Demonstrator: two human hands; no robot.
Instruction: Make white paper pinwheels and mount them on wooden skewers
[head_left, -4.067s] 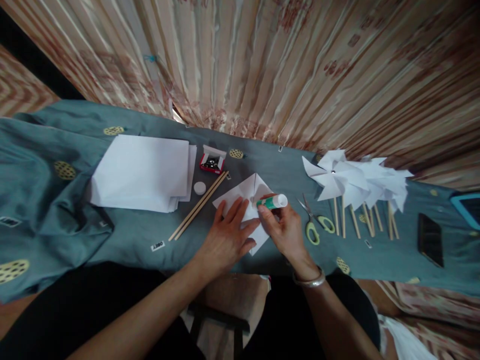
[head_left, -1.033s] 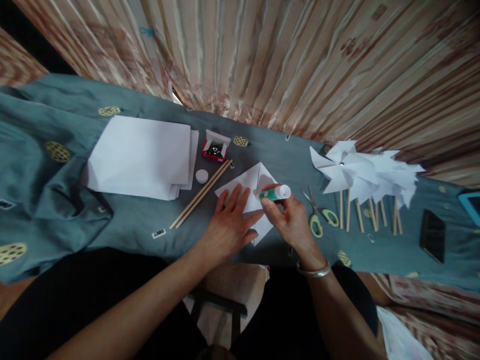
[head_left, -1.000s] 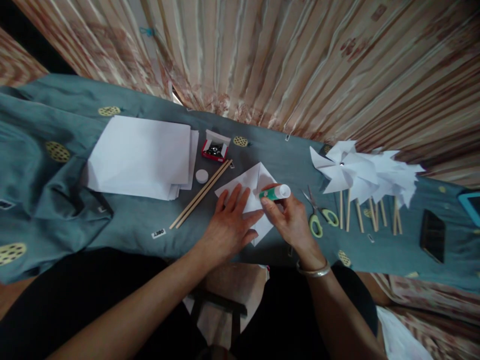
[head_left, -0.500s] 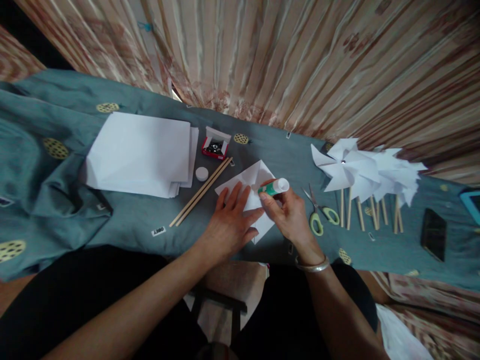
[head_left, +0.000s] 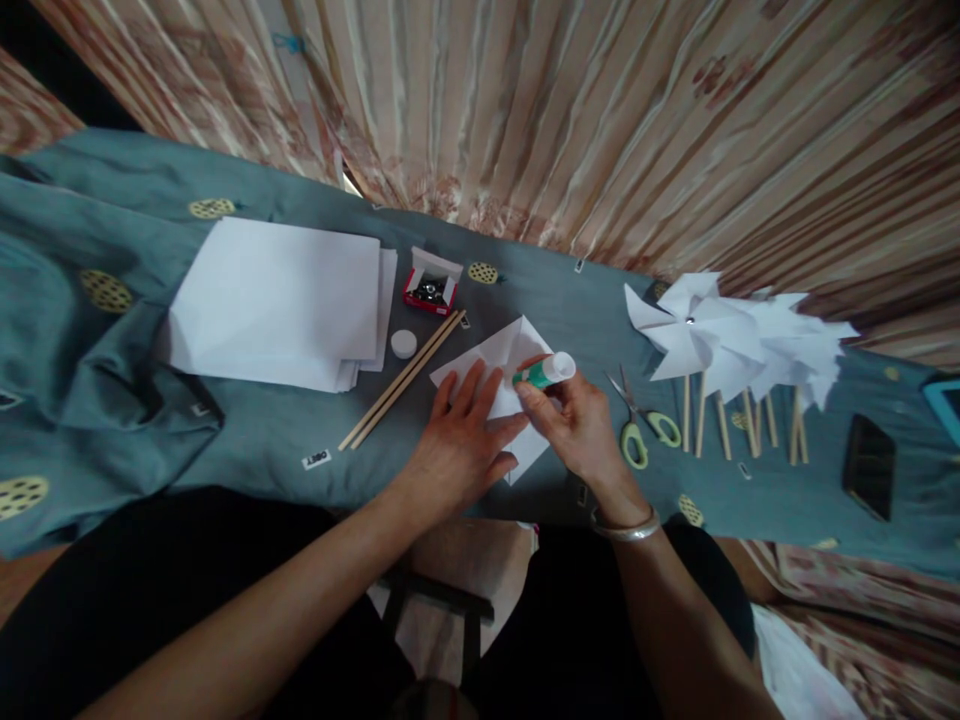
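Note:
A square of white paper point(head_left: 517, 345) with cut, folded corners lies on the cloth in front of me. My left hand point(head_left: 469, 445) rests flat on its left part, fingers spread. In my right hand point(head_left: 577, 420) is a green and white glue stick point(head_left: 546, 371), tilted over the paper's middle; its tip is hidden behind my fingers. A round white cap point(head_left: 403, 344) and two wooden sticks point(head_left: 405, 378) lie to the left of the paper. Green-handled scissors point(head_left: 637, 425) lie spread apart just right of my right hand.
A stack of white paper point(head_left: 277, 300) lies at the left. Behind the sticks stands an open red box point(head_left: 430, 283) of small dark metal pieces. Several paper pinwheels point(head_left: 709, 335) on sticks overlap at the right, near a black phone point(head_left: 870, 468). A pleated curtain point(head_left: 510, 120) hangs behind.
The glue stick and my right hand have shifted very slightly left on the paper. My left hand stays in place, and the whole view has moved a little.

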